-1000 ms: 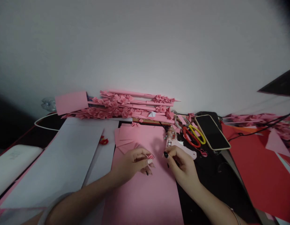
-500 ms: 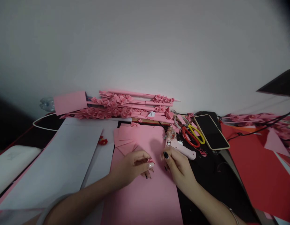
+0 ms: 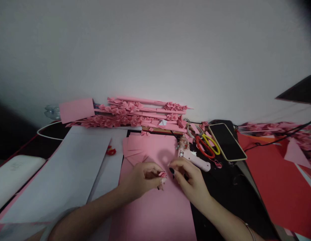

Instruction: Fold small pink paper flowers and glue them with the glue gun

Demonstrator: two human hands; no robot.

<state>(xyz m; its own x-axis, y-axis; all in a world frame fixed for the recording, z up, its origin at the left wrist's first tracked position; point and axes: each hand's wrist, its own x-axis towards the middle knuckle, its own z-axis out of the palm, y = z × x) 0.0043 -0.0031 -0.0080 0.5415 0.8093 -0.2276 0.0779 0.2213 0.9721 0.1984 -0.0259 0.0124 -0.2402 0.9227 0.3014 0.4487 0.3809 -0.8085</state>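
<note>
Between the thumb and fingertips of the left hand (image 3: 141, 180), a small pink paper flower (image 3: 162, 174) is pinched over the large pink sheet (image 3: 155, 214), its petals pointing up past the pale thumbnail. Facing it, just apart from the flower, is the right hand (image 3: 191, 179), its fingers curled and its dark-nailed thumb brought close to the index finger; whether those two tips meet, or grip anything, I cannot tell. Just beyond the right hand lies a pale pink glue gun (image 3: 199, 163), and past that a red handle loop (image 3: 210, 156) and a yellow handle loop (image 3: 218, 151), near a phone (image 3: 228, 142) lying with its dark screen up. On the far left part of the large sheet, smaller pink papers (image 3: 136, 144) overlap in a fan, with tiny pink blooms (image 3: 145, 133) near its back edge. Left of it are white sheets (image 3: 67, 177), a little red flower (image 3: 110, 151) on them, and a white box-like object (image 3: 17, 175) at the outer edge. Red sheets (image 3: 278, 180) spread at the right, and along the wall (image 3: 155, 50) lie long pink stems crowded with paper flowers (image 3: 120, 120).
</note>
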